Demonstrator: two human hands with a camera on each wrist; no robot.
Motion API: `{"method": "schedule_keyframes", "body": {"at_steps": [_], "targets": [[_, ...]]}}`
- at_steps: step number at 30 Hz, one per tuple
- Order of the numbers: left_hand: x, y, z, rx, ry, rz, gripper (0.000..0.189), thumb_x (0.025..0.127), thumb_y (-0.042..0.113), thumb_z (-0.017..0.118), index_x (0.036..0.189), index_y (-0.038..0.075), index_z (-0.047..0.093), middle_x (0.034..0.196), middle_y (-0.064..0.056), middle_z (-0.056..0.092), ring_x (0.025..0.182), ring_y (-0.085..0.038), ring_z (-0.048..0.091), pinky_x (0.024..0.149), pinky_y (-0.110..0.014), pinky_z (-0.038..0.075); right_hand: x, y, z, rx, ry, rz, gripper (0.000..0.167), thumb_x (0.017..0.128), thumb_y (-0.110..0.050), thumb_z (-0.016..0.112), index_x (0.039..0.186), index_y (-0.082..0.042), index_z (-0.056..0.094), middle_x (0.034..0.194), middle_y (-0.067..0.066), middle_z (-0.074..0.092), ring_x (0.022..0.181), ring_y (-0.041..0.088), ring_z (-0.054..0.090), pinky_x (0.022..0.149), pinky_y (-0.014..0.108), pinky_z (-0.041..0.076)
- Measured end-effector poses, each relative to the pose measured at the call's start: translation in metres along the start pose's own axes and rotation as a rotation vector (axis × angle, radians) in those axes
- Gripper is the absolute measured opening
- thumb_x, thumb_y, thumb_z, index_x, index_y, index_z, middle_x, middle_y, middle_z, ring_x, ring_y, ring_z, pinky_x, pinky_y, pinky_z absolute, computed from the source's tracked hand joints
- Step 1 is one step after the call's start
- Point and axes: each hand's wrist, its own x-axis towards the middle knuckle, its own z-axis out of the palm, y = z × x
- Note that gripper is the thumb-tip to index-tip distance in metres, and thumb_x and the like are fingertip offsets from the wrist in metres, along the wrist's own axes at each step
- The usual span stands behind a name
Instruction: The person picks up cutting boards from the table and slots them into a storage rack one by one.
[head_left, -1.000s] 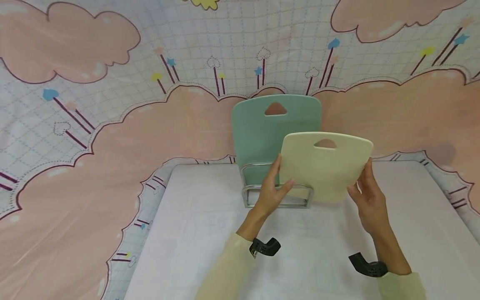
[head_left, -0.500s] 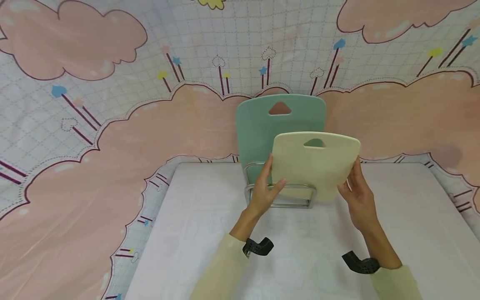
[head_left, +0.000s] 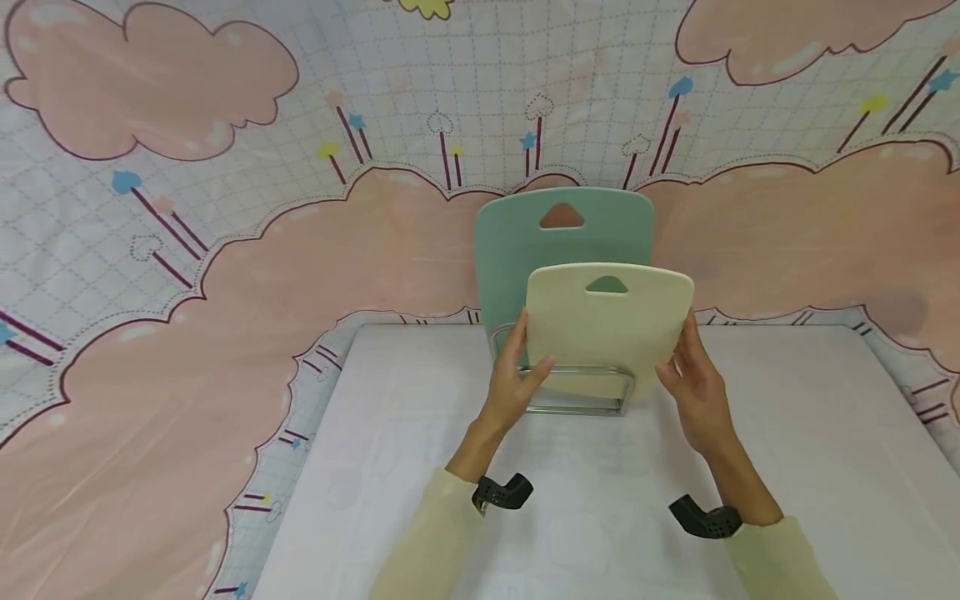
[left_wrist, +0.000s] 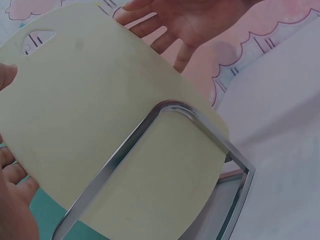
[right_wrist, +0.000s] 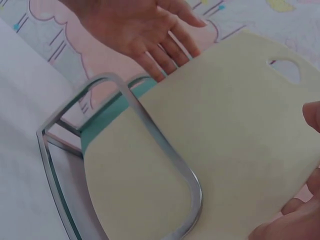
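A cream cutting board (head_left: 611, 321) stands almost upright, its handle hole at the top. Its lower part is behind the front loop of a metal rack (head_left: 577, 410), with the lower right corner reaching past the loop. My left hand (head_left: 507, 390) holds its left edge, thumb toward the front and fingers at the side. At the right edge, my right hand (head_left: 699, 404) holds it between thumb and fingers. Behind it a larger green cutting board (head_left: 510, 237) stands in the rack. The left wrist view shows the cream board (left_wrist: 110, 85) behind the rack's bar.
The rack stands on a white table (head_left: 390, 467) near its far edge. A patterned cloth (head_left: 375, 250) with clouds hangs behind and spreads around the table. Each wrist wears a black strap (head_left: 506, 492).
Both hands have moved left together with the cream cutting board, bringing it farther behind the rack's front loop and before the green board. The view has shifted slightly.
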Motion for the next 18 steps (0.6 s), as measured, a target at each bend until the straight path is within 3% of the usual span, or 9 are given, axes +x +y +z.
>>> {"method": "schedule_keyframes", "body": {"at_steps": [8, 18], "targets": [[-0.005, -0.004, -0.007, -0.001, 0.009, -0.011, 0.072, 0.091, -0.004, 0.053, 0.146, -0.015, 0.007, 0.153, -0.029, 0.010, 0.142, -0.034, 0.012, 0.113, -0.048, 0.015, 0.004, 0.006, 0.005, 0.010, -0.027, -0.012, 0.074, 0.094, 0.015, 0.043, 0.154, -0.015, 0.011, 0.160, 0.002, 0.001, 0.145, 0.026, 0.002, 0.110, 0.025, 0.023], [-0.007, -0.006, -0.013, -0.007, 0.022, 0.049, 0.071, 0.089, -0.011, 0.052, 0.144, -0.018, 0.007, 0.151, -0.033, 0.014, 0.140, -0.041, 0.015, 0.112, -0.053, 0.015, 0.006, 0.011, 0.011, 0.019, -0.042, -0.012, 0.073, 0.095, 0.013, 0.043, 0.154, -0.016, 0.010, 0.160, 0.002, 0.002, 0.145, 0.025, 0.004, 0.108, 0.022, 0.026]]}}
